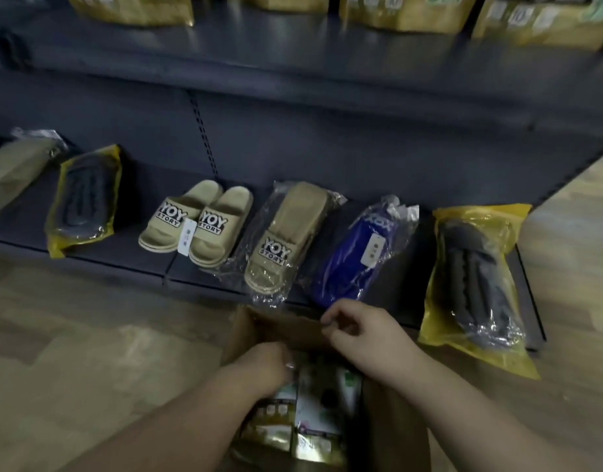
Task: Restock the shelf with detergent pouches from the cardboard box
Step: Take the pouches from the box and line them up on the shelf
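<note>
An open cardboard box (pixel 259 327) stands on the floor in front of the shelf. Inside it lie several gold and white detergent pouches (pixel 313 417). My left hand (pixel 262 367) reaches down into the box, its fingers curled onto the top of a pouch; the grip is partly hidden. My right hand (pixel 364 335) pinches the far flap of the box at its upper edge. More gold pouches (pixel 405 10) stand in a row on the upper shelf (pixel 293 52).
The bottom shelf (pixel 129 247) holds slippers: an unwrapped beige pair (pixel 198 223), a bagged beige one (pixel 286 240), a blue pair (pixel 357 253) and dark ones in yellow bags (pixel 477 287). Wood floor (pixel 89 352) surrounds the box.
</note>
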A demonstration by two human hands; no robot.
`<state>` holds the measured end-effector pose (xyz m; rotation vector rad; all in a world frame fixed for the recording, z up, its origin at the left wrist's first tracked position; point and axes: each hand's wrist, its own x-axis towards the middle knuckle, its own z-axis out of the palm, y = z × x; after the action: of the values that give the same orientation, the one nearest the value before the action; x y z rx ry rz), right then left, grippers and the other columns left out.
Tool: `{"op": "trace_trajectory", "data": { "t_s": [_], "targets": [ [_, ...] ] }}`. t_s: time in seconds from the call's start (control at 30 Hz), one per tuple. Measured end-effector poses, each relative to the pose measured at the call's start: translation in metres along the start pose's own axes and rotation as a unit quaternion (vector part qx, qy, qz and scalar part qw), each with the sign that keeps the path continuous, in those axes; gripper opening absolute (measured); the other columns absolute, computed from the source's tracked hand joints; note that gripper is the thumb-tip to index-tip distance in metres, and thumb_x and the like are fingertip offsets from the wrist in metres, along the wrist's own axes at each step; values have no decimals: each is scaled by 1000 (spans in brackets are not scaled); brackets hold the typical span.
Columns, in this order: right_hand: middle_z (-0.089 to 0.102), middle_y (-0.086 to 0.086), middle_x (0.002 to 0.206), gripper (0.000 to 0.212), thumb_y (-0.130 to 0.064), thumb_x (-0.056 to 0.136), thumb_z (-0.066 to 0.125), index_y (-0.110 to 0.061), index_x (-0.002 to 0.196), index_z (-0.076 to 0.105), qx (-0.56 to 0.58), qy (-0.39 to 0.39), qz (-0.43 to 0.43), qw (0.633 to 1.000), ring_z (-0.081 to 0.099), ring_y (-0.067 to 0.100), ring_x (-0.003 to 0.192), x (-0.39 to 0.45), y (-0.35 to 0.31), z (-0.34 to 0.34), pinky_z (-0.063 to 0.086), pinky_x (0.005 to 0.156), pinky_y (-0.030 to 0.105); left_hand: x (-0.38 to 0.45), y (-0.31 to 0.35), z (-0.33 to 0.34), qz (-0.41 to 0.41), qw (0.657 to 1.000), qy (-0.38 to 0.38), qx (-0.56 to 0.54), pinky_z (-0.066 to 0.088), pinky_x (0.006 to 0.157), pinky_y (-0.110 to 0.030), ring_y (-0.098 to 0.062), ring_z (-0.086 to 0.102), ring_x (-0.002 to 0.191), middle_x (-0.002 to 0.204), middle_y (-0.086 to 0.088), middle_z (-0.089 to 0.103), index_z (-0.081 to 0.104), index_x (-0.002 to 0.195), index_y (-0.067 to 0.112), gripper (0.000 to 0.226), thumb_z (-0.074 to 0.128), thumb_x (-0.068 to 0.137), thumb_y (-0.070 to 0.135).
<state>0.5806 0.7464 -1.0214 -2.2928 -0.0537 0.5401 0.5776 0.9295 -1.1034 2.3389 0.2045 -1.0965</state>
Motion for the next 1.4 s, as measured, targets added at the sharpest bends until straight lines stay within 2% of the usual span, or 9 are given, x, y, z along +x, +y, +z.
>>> {"op": "trace_trajectory", "data": {
  "t_s": [0.13,0.3,0.67,0.8,0.93,1.07,1.2,1.3,1.4],
  "targets": [
    [69,-14,83,15,-33,82,64,-30,96,66,-86,-33,-10,996,66,5,80,-7,11,18,56,75,27,23,-4,16,-31,998,-30,38,49,81,-25,-21,65,103,112,-6,66,63,120,14,32,65,89,21],
    [70,0,116,30,-35,85,62,-28,114,63,-159,-172,121,965,66,24,107,-3,61,59,48,80,26,53,-16,43,-76,992,-45,93,47,90,-27,-27,57,118,135,-14,54,47,134,5,49,56,90,26],
    [43,21,150,60,-19,100,49,-8,153,26,-183,-246,323,895,47,36,137,35,130,145,41,106,38,96,-30,92,-96,983,-113,109,49,90,-30,-28,61,117,131,-15,60,51,134,2,48,58,92,24],
    [40,17,153,76,-28,96,63,-9,156,19,-130,-252,358,889,45,32,138,38,138,153,41,105,31,110,-36,92,-126,985,-120,-5,49,72,-29,-27,67,77,91,-16,69,63,104,4,23,59,86,18],
    [30,17,160,54,-7,109,37,0,156,13,-9,-237,385,892,36,28,146,36,122,146,45,73,1,117,-42,96,-177,952,-135,-212,33,50,-24,-16,37,42,57,-8,41,46,74,10,20,62,86,11],
    [46,16,145,76,-13,93,57,-24,158,18,-24,-221,376,899,54,30,124,38,144,153,46,98,33,115,-36,104,-175,948,-150,-219,53,67,-29,-20,57,66,84,-8,60,62,102,11,41,81,73,33],
    [59,13,123,62,-12,90,63,-11,145,36,21,-182,363,913,59,26,108,40,139,148,49,93,34,106,-21,95,-133,978,-120,-106,52,99,-42,-32,62,115,131,-16,60,48,136,4,67,76,81,31],
    [60,15,134,59,-6,85,71,-3,136,41,41,-149,364,918,59,29,122,39,130,139,51,100,34,97,-14,81,-132,977,-110,-125,50,98,-43,-37,60,117,129,-20,58,48,131,3,52,70,86,12],
    [61,10,135,59,-5,81,78,-5,132,50,82,-123,356,923,59,23,118,36,120,124,50,89,28,90,-19,69,-135,970,-120,-163,52,96,-51,-40,62,114,129,-22,59,51,131,6,68,77,69,13]
  ]
}}
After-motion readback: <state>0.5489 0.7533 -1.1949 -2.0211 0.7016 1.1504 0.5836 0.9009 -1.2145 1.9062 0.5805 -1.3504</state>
